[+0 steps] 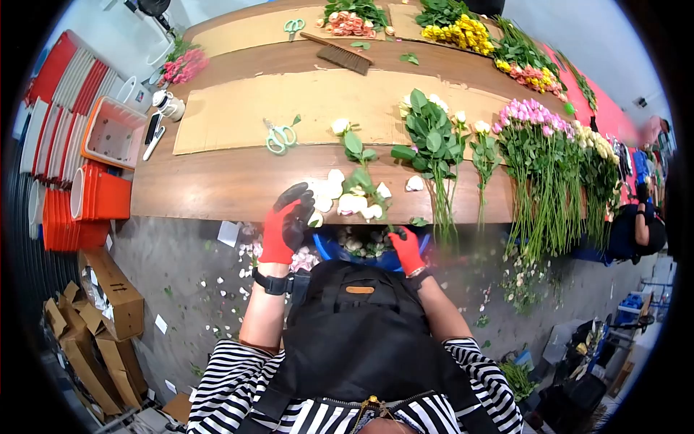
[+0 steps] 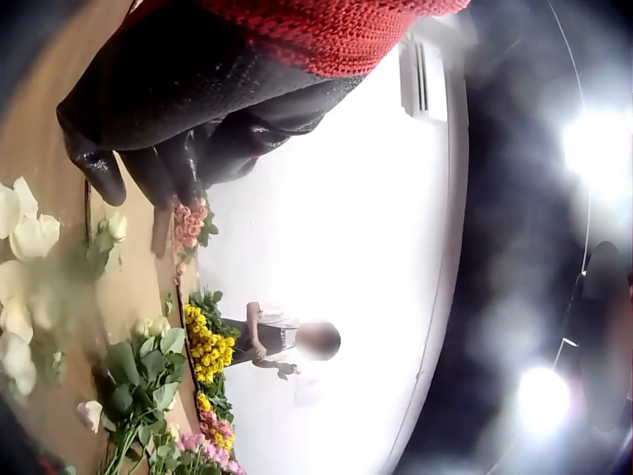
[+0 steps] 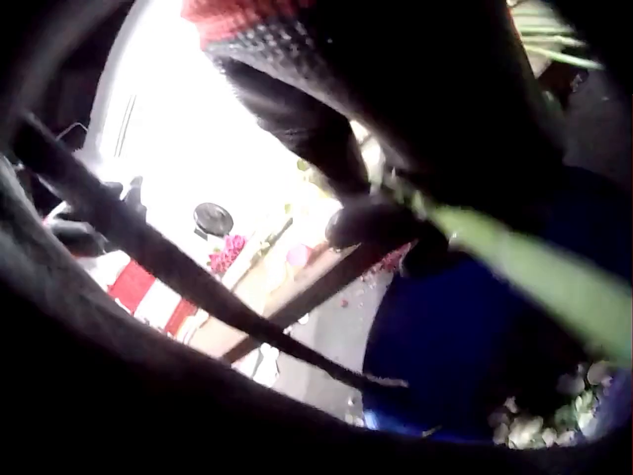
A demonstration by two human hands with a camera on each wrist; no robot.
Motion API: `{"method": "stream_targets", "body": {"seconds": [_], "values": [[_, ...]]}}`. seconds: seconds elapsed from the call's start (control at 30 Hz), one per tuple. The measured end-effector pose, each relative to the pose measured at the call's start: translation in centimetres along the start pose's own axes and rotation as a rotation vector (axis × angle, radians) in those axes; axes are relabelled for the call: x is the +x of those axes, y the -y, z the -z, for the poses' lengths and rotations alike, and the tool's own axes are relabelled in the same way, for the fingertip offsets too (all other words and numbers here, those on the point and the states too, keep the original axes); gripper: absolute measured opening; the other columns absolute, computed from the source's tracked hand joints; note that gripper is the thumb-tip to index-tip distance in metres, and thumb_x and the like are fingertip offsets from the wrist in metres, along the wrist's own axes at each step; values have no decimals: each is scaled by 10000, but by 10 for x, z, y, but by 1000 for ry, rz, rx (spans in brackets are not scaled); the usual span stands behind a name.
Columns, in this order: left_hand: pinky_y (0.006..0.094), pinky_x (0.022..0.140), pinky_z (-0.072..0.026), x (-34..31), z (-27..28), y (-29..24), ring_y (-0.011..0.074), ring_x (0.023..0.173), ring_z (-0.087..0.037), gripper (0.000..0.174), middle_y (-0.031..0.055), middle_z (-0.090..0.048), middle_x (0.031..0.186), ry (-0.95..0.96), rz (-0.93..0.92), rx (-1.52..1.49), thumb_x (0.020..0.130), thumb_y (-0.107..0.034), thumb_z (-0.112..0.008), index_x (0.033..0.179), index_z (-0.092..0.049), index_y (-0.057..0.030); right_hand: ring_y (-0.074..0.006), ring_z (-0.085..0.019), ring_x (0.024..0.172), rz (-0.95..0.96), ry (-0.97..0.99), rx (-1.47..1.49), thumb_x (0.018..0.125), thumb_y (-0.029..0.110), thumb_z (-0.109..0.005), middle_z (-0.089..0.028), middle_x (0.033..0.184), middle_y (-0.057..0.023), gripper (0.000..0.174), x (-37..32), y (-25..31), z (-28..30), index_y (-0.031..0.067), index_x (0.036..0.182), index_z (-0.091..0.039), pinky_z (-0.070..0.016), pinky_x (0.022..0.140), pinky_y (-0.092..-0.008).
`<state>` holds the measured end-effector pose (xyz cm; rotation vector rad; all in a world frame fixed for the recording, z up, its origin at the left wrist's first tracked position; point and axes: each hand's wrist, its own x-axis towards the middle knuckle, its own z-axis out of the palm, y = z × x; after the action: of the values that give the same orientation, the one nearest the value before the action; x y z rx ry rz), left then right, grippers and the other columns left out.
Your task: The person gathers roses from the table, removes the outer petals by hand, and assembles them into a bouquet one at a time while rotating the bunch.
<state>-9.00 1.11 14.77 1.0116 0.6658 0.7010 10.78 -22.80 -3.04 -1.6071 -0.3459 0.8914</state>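
My right hand (image 1: 409, 249), in a red and black glove, pinches a green rose stem (image 3: 539, 265) at the table's front edge. In the head view, leaves and white rose petals (image 1: 353, 204) lie just beyond that hand. My left hand (image 1: 288, 226), gloved the same way, hovers over the front edge beside a heap of loose white petals (image 1: 325, 189). Its fingers (image 2: 148, 119) bend loosely with nothing seen between them. A cream rose (image 1: 340, 126) with leaves lies farther in on the cardboard.
Below the edge stands a blue bin (image 1: 329, 249) holding petals. Green-handled scissors (image 1: 280, 137) lie on cardboard (image 1: 217, 119). Bunches of white roses (image 1: 434, 134) and pink roses (image 1: 535, 119) cover the right side. A brush (image 1: 343, 58) lies farther back; red crates (image 1: 101, 192) stand left.
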Motion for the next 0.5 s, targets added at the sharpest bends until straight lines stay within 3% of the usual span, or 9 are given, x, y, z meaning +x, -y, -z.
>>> {"method": "stream_targets", "body": {"seconds": [0.03, 0.1, 0.2, 0.3, 0.33, 0.4, 0.47, 0.5], "values": [[344, 972, -501, 3, 2, 2, 223, 1076, -614, 352, 152, -635, 1168, -7, -37, 54, 960, -73, -500, 1304, -538, -8, -102, -579, 684, 13, -170, -152, 854, 62, -662, -678, 796, -49, 174, 1, 10, 2, 5, 1018, -666, -470, 630, -261], [333, 961, -504, 13, 3, 3, 214, 1072, -618, 334, 147, -634, 1173, -16, -79, 118, 960, -82, -510, 1283, -559, -10, -123, -606, 740, 111, -165, -212, 846, 69, -669, -694, 838, -60, 227, -19, 78, 4, -5, 1061, -664, -492, 695, -284], [333, 939, -512, 34, 0, 3, 214, 1051, -626, 315, 131, -636, 1169, -21, -130, 79, 967, -106, -516, 1264, -577, -18, -139, -624, 831, 157, -71, -149, 848, 67, -669, -708, 931, -75, 257, -21, 78, 22, -24, 1088, -657, -493, 788, -288], [323, 940, -493, 54, -13, -14, 211, 1047, -624, 319, 97, -625, 1218, -46, 0, -211, 983, -144, -508, 1272, -575, -26, -94, -592, 831, 89, -68, -39, 857, 42, -650, -688, 922, -34, 264, -42, 86, 28, -22, 1112, -650, -483, 773, -255], [322, 943, -490, 59, -17, -21, 208, 1063, -617, 323, 99, -622, 1226, -18, -5, -237, 980, -137, -512, 1277, -570, -25, -72, -570, 796, 103, -23, -52, 867, 29, -621, -672, 903, -12, 261, -57, 117, 19, -16, 1123, -650, -473, 735, -235], [320, 948, -484, 65, -24, -35, 204, 1095, -602, 331, 103, -615, 1242, 42, -5, -287, 974, -121, -520, 1288, -558, -22, -62, -557, 765, 86, 123, -85, 873, 26, -595, -662, 883, 2, 253, -67, 115, 25, -8, 1116, -657, -461, 703, -222], [309, 945, -466, 60, -37, -50, 167, 1060, -595, 324, 74, -632, 1194, 129, -226, -83, 972, -195, -551, 1234, -592, -7, -69, -567, 793, -4, 183, -124, 871, 40, -602, -664, 895, -3, 256, -76, 116, 28, -5, 1117, -657, -465, 733, -227], [302, 935, -463, 62, -33, -46, 153, 1046, -593, 317, 66, -636, 1179, 159, -230, -90, 974, -213, -559, 1202, -605, 2, -75, -576, 818, -44, 202, -149, 869, 49, -612, -670, 912, -9, 263, -79, 114, 31, -4, 1124, -655, -470, 756, -235]]}}
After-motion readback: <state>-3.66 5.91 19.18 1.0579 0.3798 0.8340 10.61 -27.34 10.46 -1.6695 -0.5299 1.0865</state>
